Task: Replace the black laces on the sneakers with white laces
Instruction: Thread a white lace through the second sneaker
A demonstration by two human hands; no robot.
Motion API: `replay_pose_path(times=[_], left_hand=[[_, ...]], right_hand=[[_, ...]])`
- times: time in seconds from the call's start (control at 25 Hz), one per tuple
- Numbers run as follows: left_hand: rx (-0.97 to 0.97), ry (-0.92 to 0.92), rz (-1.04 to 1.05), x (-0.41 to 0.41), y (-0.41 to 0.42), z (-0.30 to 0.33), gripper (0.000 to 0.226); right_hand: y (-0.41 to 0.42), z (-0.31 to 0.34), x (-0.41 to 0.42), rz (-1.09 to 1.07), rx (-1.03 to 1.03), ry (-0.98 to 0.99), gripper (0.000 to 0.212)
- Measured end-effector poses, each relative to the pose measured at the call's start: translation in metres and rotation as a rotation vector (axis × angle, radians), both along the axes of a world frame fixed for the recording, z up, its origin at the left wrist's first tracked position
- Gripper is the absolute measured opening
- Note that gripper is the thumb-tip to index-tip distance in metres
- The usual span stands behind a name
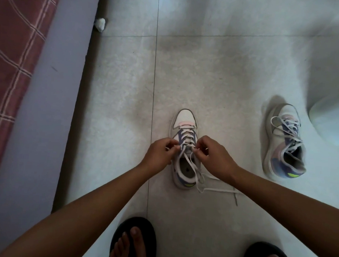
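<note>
I am bent over the near sneaker (184, 148), which stands upright on the pale tiled floor (216, 72) with its toe pointing away from me and its heel toward my feet. A white lace (186, 138) is already crossed through its eyelets up the blue tongue, and my left hand (159, 154) pinches one strand of it at the left side of the top eyelets, fingers curled tight around it. My right hand (212, 155) does the same on the right side, fingers and thumb curled onto the other strand. The loose ends (214, 186) of this lace run back across the shoe's open mouth and trail out onto the floor to the right of the heel. Looking into the mouth, I see only the grey insole with a small dark mark on it; nothing else lies inside. The second sneaker (284, 141) stands well apart to my right, tipped a little and angled, also threaded with a white lace (288, 132) whose strands hang slack over its tongue; its opening is dark and I cannot tell what, if anything, is in it. My feet in black sandals (133, 242) are at the lower edge. To my left runs a bed edge (48, 102) with a red checked cover (14, 41), and a small white crumpled scrap (99, 24) lies by it on the floor.
</note>
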State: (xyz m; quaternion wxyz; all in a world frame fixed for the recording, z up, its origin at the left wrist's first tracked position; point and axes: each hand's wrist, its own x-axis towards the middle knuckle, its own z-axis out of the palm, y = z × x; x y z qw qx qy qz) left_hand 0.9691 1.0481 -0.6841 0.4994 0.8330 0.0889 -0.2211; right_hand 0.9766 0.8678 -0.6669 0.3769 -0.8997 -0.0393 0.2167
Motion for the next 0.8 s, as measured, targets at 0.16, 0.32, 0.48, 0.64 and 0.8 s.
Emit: replay_pose_path(times=[0.16,0.32,0.48,0.64,0.8], left_hand=[[0.08,-0.039,-0.063,0.02,-0.009,0.009,0.006],[0.477,-0.373,-0.435,0.018,-0.014,0.011,0.006],[0.276,-0.401,-0.16,-0.009,-0.016,0.004,0.014],[0.128,-0.12,-0.039,-0.035,-0.01,-0.01,0.041],[0.227,0.119,-0.093,-0.04,-0.015,-0.02,0.056]], right_hand=[[-0.001,0.0,-0.001,-0.022,-0.009,0.036,0.018],[0.004,0.003,-0.013,-0.047,-0.159,-0.043,0.018],[0.013,0.006,-0.032,0.121,-0.347,-0.079,0.031],[0.025,0.011,-0.032,0.253,-0.577,-0.152,0.041],[0.035,0.013,-0.033,0.405,-0.742,-0.586,0.032]])
